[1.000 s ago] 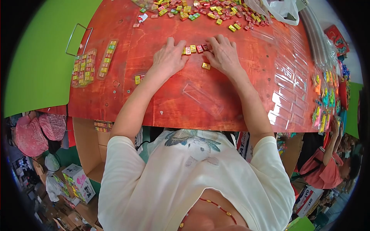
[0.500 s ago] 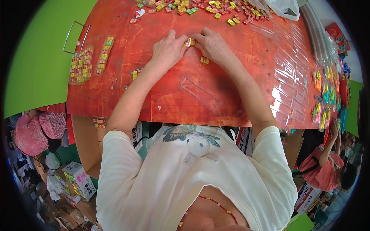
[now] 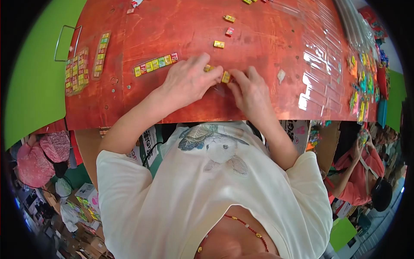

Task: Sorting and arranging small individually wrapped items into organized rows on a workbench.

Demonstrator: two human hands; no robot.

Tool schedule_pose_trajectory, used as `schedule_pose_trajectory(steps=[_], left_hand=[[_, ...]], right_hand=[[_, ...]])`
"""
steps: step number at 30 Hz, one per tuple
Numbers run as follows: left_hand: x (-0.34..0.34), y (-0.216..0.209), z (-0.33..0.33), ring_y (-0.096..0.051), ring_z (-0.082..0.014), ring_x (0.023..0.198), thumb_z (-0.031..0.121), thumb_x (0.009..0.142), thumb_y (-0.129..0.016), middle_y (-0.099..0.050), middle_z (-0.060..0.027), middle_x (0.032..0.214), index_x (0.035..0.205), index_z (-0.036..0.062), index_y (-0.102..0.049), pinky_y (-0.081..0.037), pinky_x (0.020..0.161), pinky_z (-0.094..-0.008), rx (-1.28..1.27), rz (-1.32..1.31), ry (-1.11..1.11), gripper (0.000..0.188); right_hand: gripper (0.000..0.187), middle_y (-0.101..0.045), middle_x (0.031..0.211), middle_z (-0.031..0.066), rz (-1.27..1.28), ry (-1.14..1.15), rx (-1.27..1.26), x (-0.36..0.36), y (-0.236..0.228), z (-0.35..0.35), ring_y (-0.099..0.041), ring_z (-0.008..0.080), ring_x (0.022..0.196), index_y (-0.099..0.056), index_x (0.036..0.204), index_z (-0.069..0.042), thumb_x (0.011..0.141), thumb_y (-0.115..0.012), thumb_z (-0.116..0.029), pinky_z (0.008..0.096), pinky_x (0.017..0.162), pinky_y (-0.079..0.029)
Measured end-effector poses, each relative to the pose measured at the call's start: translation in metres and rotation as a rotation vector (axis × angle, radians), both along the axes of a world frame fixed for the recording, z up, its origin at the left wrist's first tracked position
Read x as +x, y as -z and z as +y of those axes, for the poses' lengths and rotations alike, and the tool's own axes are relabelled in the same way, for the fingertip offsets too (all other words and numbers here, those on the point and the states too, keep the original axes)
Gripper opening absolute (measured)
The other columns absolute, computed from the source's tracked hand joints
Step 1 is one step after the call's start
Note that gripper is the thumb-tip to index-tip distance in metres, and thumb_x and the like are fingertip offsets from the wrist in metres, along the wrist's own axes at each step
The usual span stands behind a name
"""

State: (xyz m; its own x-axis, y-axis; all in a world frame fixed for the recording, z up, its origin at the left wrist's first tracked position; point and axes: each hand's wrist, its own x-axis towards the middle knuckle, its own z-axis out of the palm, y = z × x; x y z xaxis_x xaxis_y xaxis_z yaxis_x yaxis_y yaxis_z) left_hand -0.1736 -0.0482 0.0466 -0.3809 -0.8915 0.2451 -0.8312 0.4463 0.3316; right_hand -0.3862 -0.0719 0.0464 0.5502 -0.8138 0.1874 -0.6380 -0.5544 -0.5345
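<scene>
My left hand and my right hand lie close together on the red table, near its front edge. Between their fingertips they pinch a short row of small square candies in yellow wrappers, partly hidden by the fingers. A clear plastic sleeve appears to lie under the hands. Just left of my left hand rests a finished strip of coloured candies in a clear sleeve.
Two more filled candy strips and a block of them lie at the table's left end beside a wire handle. Loose candies lie further back. Clear empty sleeves cover the right side. Another person in red sits lower right.
The view has tilted down, so the table and hands sit lower in the picture. Both hands have pulled nearer the front edge, and a filled strip now lies left of them.
</scene>
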Motion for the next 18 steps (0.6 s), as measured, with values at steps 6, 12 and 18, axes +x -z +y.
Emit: schedule_pose_trajectory(steps=[6,12,18], left_hand=[[0.001,0.017,0.005,-0.063,-0.0246,0.077,0.025,0.088,-0.068,-0.053,-0.0089,0.094,0.1,0.0149,-0.063,-0.053,0.06,-0.0383,-0.04,-0.049,0.117,0.017],[0.001,0.023,-0.013,-0.065,-0.0275,0.086,0.024,0.088,-0.071,-0.053,-0.0086,0.097,0.111,0.0167,-0.066,-0.055,0.066,-0.0406,-0.02,-0.05,0.028,0.025],[-0.005,0.028,-0.031,-0.065,-0.0293,0.089,0.023,0.088,-0.071,-0.052,-0.011,0.101,0.125,0.0168,-0.063,-0.056,0.072,-0.0422,-0.037,-0.082,-0.099,0.038]], right_hand=[[0.031,-0.053,0.092,0.0149,0.045,0.014,-0.062,0.001,0.024,0.023,-0.057,0.0336,0.085,-0.062,0.112,-0.003,0.083,-0.07,-0.009,0.0436,0.073,-0.048],[0.029,-0.053,0.092,0.0147,0.031,-0.04,-0.171,0.004,0.028,-0.011,-0.056,0.0335,0.087,-0.063,0.112,-0.006,0.084,-0.069,-0.009,0.0436,0.074,-0.048],[0.032,-0.057,0.098,0.0153,0.101,-0.097,-0.178,0.001,0.021,-0.044,-0.059,0.033,0.093,-0.062,0.117,-0.006,0.085,-0.068,-0.009,0.0435,0.077,-0.049]])
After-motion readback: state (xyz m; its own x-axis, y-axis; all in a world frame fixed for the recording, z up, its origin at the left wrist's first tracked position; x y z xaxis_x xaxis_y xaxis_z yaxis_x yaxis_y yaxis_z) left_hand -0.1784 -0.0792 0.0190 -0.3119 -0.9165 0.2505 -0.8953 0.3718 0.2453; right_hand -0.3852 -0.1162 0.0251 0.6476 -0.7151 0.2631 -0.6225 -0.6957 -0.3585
